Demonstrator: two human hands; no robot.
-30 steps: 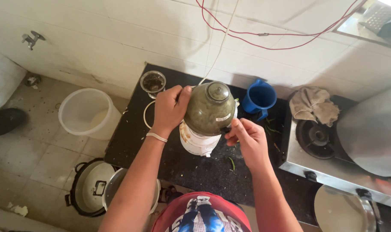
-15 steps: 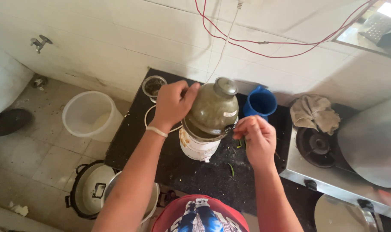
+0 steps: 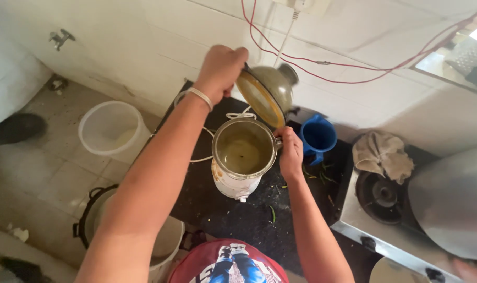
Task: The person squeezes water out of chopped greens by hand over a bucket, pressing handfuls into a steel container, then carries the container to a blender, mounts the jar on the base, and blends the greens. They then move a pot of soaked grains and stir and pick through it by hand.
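A steel grinder jar [image 3: 243,149] stands open on its white base [image 3: 233,186] on the black counter [image 3: 238,220]. Greenish paste coats the inside of the jar. My left hand [image 3: 221,65] holds the domed, paste-smeared lid [image 3: 267,94] tilted up above and behind the jar. My right hand [image 3: 291,154] grips the jar's right side at the handle. A white cord [image 3: 207,157] loops behind the base.
A blue mug [image 3: 318,137] stands right of the jar. A crumpled cloth [image 3: 381,154] lies by a gas stove burner [image 3: 380,196]. A white bucket [image 3: 111,128] and dark pots [image 3: 94,220] sit on the tiled floor at left. Red wires [image 3: 353,65] run along the wall.
My left hand has lifted the lid off the jar and tilted it up toward the wall. The jar's inside now shows. My right hand stays at the jar's side.
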